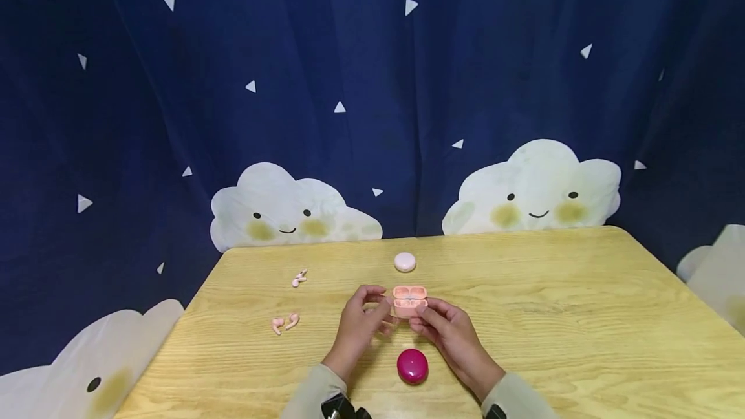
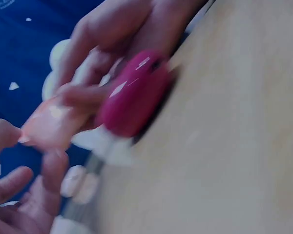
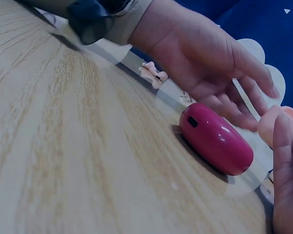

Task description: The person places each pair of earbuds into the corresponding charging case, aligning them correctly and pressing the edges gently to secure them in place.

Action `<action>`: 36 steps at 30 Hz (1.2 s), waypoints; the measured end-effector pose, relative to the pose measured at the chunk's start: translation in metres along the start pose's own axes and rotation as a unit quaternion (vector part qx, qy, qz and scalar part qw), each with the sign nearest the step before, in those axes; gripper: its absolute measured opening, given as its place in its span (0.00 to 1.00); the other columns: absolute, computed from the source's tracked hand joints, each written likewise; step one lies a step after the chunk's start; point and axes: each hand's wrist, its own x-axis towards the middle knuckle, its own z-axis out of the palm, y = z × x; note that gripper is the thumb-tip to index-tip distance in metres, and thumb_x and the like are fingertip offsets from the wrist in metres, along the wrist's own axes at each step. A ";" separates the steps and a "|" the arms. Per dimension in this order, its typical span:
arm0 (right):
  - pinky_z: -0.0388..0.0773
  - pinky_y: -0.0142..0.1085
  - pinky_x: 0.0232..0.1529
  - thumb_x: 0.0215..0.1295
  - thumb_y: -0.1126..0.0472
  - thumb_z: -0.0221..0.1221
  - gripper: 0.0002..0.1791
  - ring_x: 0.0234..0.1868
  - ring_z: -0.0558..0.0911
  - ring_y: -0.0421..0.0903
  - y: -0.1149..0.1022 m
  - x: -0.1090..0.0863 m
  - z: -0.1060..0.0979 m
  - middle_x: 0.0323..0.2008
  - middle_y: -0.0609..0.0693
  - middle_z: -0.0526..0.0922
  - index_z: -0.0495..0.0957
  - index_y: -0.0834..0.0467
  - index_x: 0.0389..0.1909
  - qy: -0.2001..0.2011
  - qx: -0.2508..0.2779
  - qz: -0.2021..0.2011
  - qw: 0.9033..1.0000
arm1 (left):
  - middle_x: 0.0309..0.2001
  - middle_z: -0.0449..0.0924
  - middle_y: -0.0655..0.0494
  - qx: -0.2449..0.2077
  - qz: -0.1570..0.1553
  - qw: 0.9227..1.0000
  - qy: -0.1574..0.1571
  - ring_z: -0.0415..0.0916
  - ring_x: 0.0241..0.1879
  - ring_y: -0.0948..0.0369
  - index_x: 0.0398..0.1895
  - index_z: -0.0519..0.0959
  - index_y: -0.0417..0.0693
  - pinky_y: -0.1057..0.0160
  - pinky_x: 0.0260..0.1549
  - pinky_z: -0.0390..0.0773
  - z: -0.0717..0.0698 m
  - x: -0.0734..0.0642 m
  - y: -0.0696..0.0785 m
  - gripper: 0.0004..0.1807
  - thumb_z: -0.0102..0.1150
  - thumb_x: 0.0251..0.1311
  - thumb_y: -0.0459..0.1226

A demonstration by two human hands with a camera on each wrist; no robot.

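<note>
In the head view my right hand (image 1: 460, 338) grips an opened peach earbud case (image 1: 410, 308) by its right side, thumb against the front. The lid of the case is raised and shallow hollows show inside. My left hand (image 1: 363, 322) is at the case's left side, fingers loosely bent, fingertips right by its edge. In the right wrist view the left hand (image 3: 205, 63) has its fingers spread beside the case (image 3: 268, 124). A glossy magenta rounded case (image 1: 412, 366) lies on the table between the forearms, lid down.
A closed pale pink case (image 1: 405, 262) stands behind the hands. Left of them on the wooden table (image 1: 559, 296) lie several pink earbuds, one pair (image 1: 299, 278) farther back and another (image 1: 285, 323) nearer. A dark blue curtain (image 1: 372, 83) hangs behind the far edge.
</note>
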 end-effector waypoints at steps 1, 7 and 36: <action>0.79 0.36 0.47 0.68 0.65 0.57 0.24 0.40 0.84 0.44 -0.001 0.000 0.000 0.40 0.56 0.82 0.66 0.74 0.59 0.003 -0.004 0.001 1.000 | 0.42 0.75 0.45 0.030 0.003 1.000 0.005 0.83 0.32 0.47 0.55 0.70 0.35 0.54 0.25 0.82 -0.005 0.001 0.004 0.22 0.60 0.64 0.40; 0.79 0.37 0.48 0.68 0.65 0.56 0.22 0.40 0.84 0.46 -0.001 0.000 0.000 0.41 0.57 0.82 0.67 0.73 0.59 0.014 -0.007 0.016 1.000 | 0.42 0.76 0.48 0.165 -0.001 0.986 0.031 0.79 0.33 0.55 0.58 0.70 0.44 0.58 0.25 0.79 -0.041 0.005 0.032 0.22 0.60 0.64 0.43; 0.80 0.37 0.47 0.69 0.66 0.56 0.21 0.38 0.84 0.44 0.002 0.003 -0.001 0.37 0.57 0.83 0.68 0.73 0.57 0.010 0.008 0.011 1.000 | 0.35 0.79 0.51 0.464 -0.046 0.885 0.009 0.74 0.32 0.57 0.43 0.81 0.44 0.60 0.28 0.74 -0.168 -0.013 0.070 0.08 0.62 0.60 0.33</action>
